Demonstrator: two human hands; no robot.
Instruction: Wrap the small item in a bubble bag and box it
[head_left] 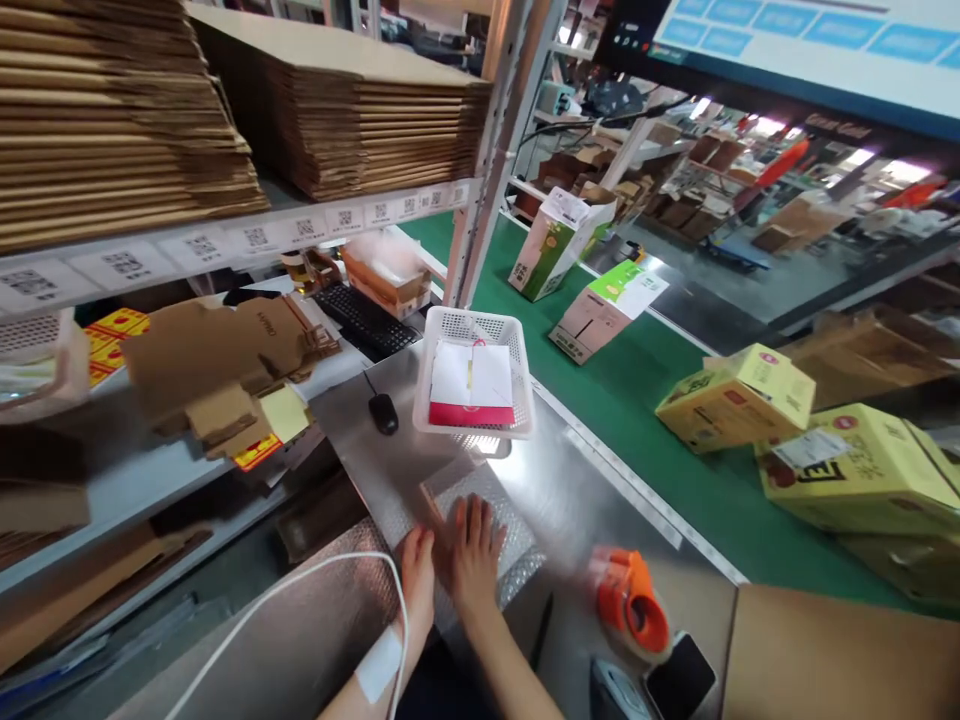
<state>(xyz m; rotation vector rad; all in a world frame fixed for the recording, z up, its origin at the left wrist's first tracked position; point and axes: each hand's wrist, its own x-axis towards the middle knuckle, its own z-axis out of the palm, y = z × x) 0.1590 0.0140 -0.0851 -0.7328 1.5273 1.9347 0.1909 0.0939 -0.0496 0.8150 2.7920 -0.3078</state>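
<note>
My right hand (476, 555) lies flat with its fingers spread on a sheet of bubble wrap (517, 560) on the metal tabletop. Beneath the hand the wrap covers something flat, whose kind I cannot make out. Close beside it on the left, my left hand (418, 580) has its fingers curled at the wrap's edge; the fingertips are partly hidden. A white patch sits on the left wrist, and a white cable crosses the forearm. Just beyond the hands stands a white plastic basket (421, 400) holding a white and red box (471, 375).
An orange tape dispenser (634, 605) and a phone (681, 678) lie at right. A mouse (383, 413) and keyboard (364, 318) are at left. Cardboard stacks (420, 130) fill the shelf above. Cartons (735, 398) stand on the green conveyor (622, 400); a monitor (810, 70) hangs upper right.
</note>
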